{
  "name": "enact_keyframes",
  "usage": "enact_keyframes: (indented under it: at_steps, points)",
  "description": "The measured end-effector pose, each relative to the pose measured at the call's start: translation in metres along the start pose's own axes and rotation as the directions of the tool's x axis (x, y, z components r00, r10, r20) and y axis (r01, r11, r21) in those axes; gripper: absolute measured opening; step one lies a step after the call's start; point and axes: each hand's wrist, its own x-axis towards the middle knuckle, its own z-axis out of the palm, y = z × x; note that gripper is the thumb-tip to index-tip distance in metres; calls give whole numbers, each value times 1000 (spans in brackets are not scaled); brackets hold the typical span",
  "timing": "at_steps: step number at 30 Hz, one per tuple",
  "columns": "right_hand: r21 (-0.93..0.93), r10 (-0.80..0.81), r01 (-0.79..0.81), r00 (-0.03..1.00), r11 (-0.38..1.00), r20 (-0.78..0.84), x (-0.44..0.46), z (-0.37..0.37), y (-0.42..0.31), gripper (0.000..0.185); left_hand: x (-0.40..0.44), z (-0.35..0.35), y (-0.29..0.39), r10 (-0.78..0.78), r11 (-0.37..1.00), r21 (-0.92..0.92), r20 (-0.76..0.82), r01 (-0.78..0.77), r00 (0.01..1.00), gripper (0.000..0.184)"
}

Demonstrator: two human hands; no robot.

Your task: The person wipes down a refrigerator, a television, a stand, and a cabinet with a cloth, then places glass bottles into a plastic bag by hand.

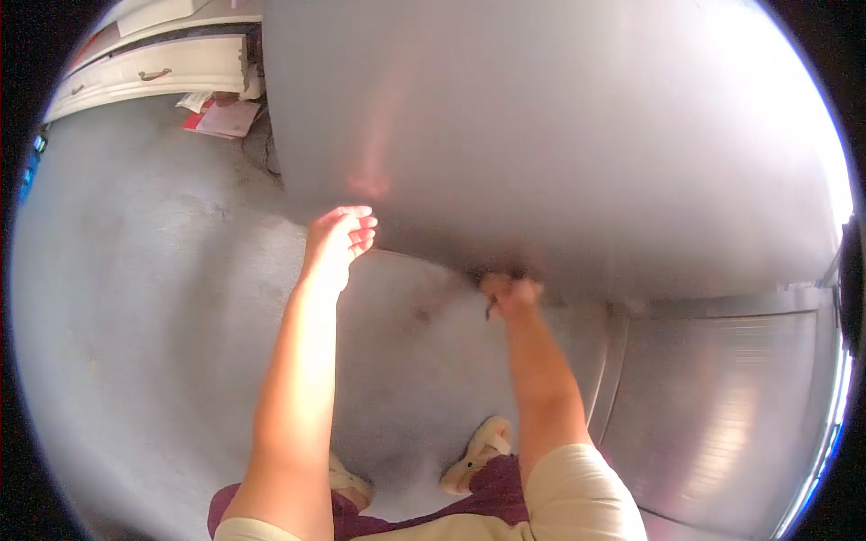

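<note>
Grey panel (559,117) fills the upper view. Left hand (338,242): fingers loosely curled, unclosed, near the panel's lower edge. Right hand (511,293) (blurred) appears to be at that same edge; its grip cannot be told. Floor (135,270) spreads wide leftward, toward the drawer (149,79).

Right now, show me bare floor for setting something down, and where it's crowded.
Bare floor lies left of the left arm, below the white drawers. A narrower patch lies between the arms, above the shoes. It's crowded near the drawers' base, with papers and a cable, and around the right hand, by the grey panel.
</note>
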Motion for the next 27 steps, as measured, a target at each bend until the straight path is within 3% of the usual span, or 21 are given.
enact_keyframes:
  at_steps: [3, 5, 7, 9, 15, 18, 20, 23, 26, 27]
  points:
    - [-2, 278, -284, 939, 959, 204, 41, -7, 80, 63, 11, -24, -1, 46, 990, -124, -136, -63, 990, 24]
    - [-305, 492, -394, 771, 867, 404, 19, 29, 156, 51, 19, -30, 8, 20, 956, -264, -370, -126, 929, 26]
    - [-273, 448, -372, 837, 887, 316, -9, 72, 227, 42, 22, -31, 21, 62, 917, -322, -469, -236, 881, 22]
    - [-281, 412, -349, 888, 894, 206, -60, 107, 227, 40, 21, -27, 31, 80, 877, -370, -517, -307, 852, 19]
    - [-227, 57, -34, 994, 973, 96, -104, 101, 71, 36, 14, -13, 39, 67, 821, -461, -507, -337, 859, 18]
    - [-157, -123, 124, 992, 980, 17, -49, 57, -2, 36, 15, -13, 37, 79, 812, -458, -529, -362, 845, 18]
    - [-267, -89, 90, 996, 959, 14, -103, 116, -2, 37, 13, -14, 39, 87, 796, -469, -538, -383, 839, 17]
    - [-414, 31, 70, 972, 908, 231, -163, 176, 43, 39, 7, -7, 44, 97, 775, -466, -579, -427, 809, 17]
    - [-396, 76, -8, 985, 918, 157, -269, 251, 107, 8, -13, -6, 57, 131, 743, -478, -582, -468, 803, 15]
    - [-341, 154, -94, 976, 935, 152, -263, 260, 131, 7, -13, -8, 60, 147, 728, -486, -577, -483, 803, 15]
